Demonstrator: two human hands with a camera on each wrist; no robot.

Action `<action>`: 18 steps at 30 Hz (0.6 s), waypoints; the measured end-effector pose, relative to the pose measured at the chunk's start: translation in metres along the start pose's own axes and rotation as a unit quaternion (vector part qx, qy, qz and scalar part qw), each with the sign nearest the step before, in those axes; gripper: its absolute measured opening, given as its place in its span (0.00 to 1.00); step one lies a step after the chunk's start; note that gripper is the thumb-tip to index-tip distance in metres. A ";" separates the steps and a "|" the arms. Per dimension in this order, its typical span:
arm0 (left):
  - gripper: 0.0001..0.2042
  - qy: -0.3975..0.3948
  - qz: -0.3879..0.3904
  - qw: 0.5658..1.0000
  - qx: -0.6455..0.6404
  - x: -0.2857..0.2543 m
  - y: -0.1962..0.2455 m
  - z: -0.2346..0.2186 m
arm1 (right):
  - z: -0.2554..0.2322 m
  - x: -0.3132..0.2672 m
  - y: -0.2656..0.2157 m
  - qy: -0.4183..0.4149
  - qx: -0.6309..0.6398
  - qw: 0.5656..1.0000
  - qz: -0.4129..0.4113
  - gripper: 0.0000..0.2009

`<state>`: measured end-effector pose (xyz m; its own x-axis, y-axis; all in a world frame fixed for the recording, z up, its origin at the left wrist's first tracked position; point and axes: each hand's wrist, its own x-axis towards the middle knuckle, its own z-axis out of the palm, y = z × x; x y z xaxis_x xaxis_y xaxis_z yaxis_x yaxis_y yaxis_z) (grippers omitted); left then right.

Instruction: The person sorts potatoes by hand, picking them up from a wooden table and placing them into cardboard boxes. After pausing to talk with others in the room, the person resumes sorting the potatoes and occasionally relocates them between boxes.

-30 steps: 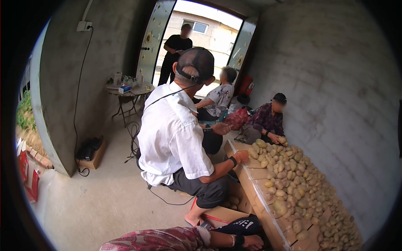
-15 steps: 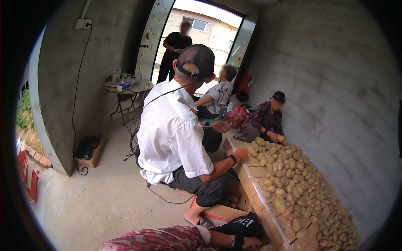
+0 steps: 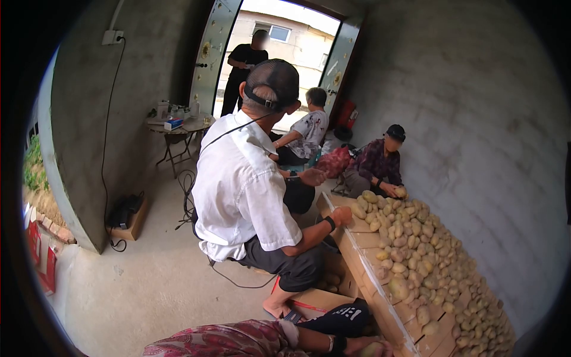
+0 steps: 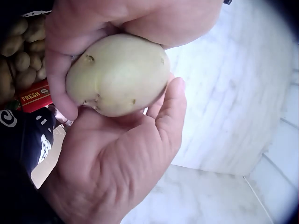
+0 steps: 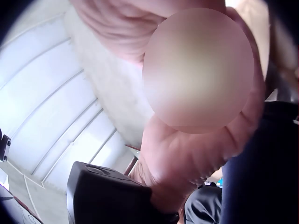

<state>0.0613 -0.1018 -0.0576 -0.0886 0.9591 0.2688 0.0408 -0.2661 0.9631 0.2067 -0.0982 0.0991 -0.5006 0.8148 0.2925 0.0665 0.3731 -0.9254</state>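
A pale, smooth potato (image 4: 119,74) with small eyes sits between both hands in the left wrist view. My left hand (image 4: 121,163) cups it from below, thumb and fingers against its sides, while my right hand (image 4: 135,18) curls over its top. The right wrist view shows the same potato (image 5: 198,70) blurred, with my right hand (image 5: 201,154) around its lower and right sides. At the bottom of the head view, a hand (image 3: 369,345) past a patterned sleeve and black wristband holds the potato; the other hand is hidden there.
Potatoes (image 3: 428,250) are heaped on a cardboard-covered surface (image 3: 363,241) at right. A person in a white shirt (image 3: 244,184) sits ahead beside an open box (image 3: 312,300). Another person (image 3: 377,163) crouches behind the heap; two more are near the doorway. A round table (image 3: 193,124) stands left.
The potato has come into view in the hand at the bottom of the head view. The seated person near the doorway has turned their head away.
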 end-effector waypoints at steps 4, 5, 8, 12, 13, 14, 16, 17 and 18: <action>0.22 -0.001 0.086 0.991 0.105 -0.009 0.004 -0.002 | 0.003 0.010 -0.001 -0.012 0.049 0.999 -0.001 0.16; 0.23 -0.003 0.107 0.986 0.130 -0.011 0.005 -0.006 | 0.003 0.012 0.001 -0.014 0.060 0.998 0.001 0.16; 0.27 -0.022 0.163 0.968 0.189 -0.002 0.009 -0.010 | -0.006 0.011 0.015 -0.004 0.088 0.996 0.019 0.16; 0.37 -0.096 0.180 0.957 0.208 0.004 -0.031 -0.002 | -0.052 0.014 0.070 0.026 0.251 0.967 0.043 0.14; 0.46 -0.121 0.159 0.955 0.220 0.005 -0.040 -0.007 | -0.062 0.016 0.060 0.066 0.268 0.958 0.076 0.15; 0.46 -0.127 0.158 0.954 0.220 0.003 -0.042 -0.008 | -0.073 0.017 0.045 0.103 0.285 0.947 0.107 0.15; 0.45 -0.116 0.139 0.960 0.215 0.002 -0.046 -0.008 | -0.097 0.024 0.037 0.166 0.254 0.948 0.093 0.15; 0.45 -0.118 0.137 0.961 0.210 0.001 -0.037 -0.010 | -0.110 0.024 0.026 0.171 0.238 0.951 0.100 0.16; 0.44 -0.138 0.074 0.951 0.266 0.000 -0.029 -0.015 | -0.120 0.024 0.020 0.176 0.220 0.953 0.112 0.16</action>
<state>0.0448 -0.0960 -0.0851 0.2181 0.9233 0.3161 0.5370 -0.3839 0.7512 0.2992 -0.0178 0.1168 -0.1900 0.9795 0.0668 -0.2702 0.0132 -0.9627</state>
